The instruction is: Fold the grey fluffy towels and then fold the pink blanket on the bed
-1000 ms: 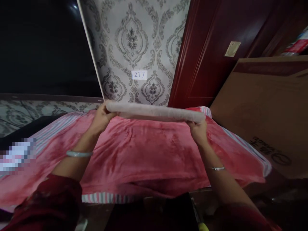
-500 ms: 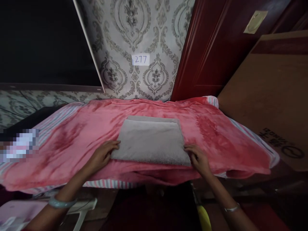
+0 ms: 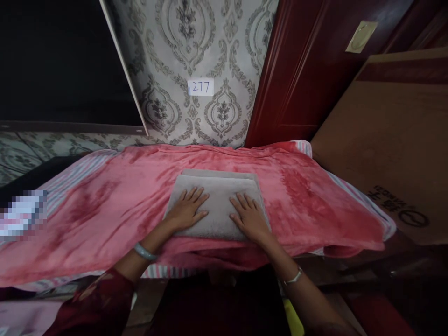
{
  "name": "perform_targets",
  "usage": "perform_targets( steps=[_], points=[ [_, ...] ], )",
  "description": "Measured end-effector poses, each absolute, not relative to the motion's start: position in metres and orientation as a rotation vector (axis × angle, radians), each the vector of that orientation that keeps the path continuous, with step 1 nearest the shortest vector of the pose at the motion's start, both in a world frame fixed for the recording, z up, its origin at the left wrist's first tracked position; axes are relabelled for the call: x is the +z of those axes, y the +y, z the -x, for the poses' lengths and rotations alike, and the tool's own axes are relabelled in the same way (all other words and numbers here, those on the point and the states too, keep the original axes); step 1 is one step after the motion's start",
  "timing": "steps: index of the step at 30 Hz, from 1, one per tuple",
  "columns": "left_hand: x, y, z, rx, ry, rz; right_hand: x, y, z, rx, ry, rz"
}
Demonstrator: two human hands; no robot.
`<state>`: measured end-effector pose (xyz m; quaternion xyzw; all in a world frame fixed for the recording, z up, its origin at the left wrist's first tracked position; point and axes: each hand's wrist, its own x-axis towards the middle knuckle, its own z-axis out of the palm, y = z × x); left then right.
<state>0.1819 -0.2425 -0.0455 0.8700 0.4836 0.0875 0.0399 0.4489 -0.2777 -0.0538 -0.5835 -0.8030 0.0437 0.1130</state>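
Note:
A folded grey towel [image 3: 219, 189] lies flat on a pink fleece blanket [image 3: 308, 196] that covers the surface in front of me. My left hand [image 3: 187, 210] rests palm down on the towel's left half, fingers spread and open. My right hand [image 3: 250, 214] lies flat on the right half in the same way, fingers stretched out. Neither hand grips anything. A pale bangle [image 3: 144, 252] sits on my left wrist and a thin metal bracelet [image 3: 293, 278] on my right.
A striped sheet [image 3: 75, 175] shows under the blanket's edges. Patterned wallpaper with a "277" label [image 3: 200, 87] is behind. A dark red door [image 3: 297, 70] and a large cardboard box [image 3: 388, 140] stand at the right. A dark screen [image 3: 59, 60] fills the upper left.
A second ago both hands held the towel up by its ends. It was then laid down on the blanket, and the hands moved from its sides onto its top.

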Motion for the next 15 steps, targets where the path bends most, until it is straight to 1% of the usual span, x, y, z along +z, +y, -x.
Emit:
perform_targets(
  steps=[4, 10, 13, 15],
  points=[
    [-0.050, -0.234, -0.171, 0.227, 1.471, -2.697, -0.052, -0.282, -0.453, 0.124, -2.376, 1.743],
    [-0.034, -0.208, -0.165, 0.083, 1.441, -2.701, -0.023, -0.268, -0.443, 0.249, -2.413, 1.830],
    [-0.031, -0.195, -0.166, 0.082, 1.393, -2.721, -0.013, -0.249, -0.434, 0.232, -2.439, 1.766],
    [-0.031, -0.188, -0.165, 0.122, 1.338, -2.731, -0.014, -0.235, -0.433, 0.226, -2.486, 1.697]
  ],
)
